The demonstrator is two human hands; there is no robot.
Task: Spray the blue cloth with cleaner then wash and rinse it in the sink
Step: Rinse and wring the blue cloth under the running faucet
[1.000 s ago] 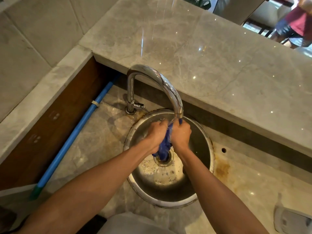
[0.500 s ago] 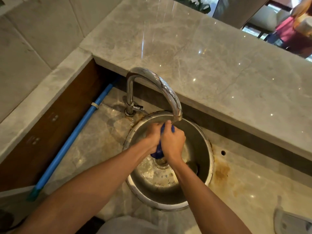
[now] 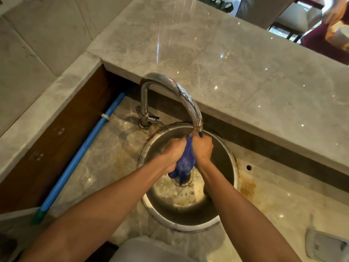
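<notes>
— Blue cloth (image 3: 184, 163), where has it got to?

— Bunched up between both hands, over the round steel sink (image 3: 225, 156), right under the mouth of the tap (image 3: 186, 98). Its lower end hangs down to the drain (image 3: 187, 181).

— And the hands, how do they hold it?

— The left hand (image 3: 174, 153) is curled round the cloth from the nine o'clock side, the right hand (image 3: 202, 150) clenched on it from three o'clock. Knuckles nearly meet, with the cloth squeezed between them. A twist of it pokes out at twelve o'clock, touching the spout.

— Water running?

— I cannot tell; there is froth on the sink floor at six o'clock.

— Anything else about?

— A blue pipe (image 3: 83, 157) lies along the counter (image 3: 105, 173) at nine o'clock, a raised marble ledge (image 3: 245, 72) stands at twelve, and rusty stains mark the counter at three.
</notes>
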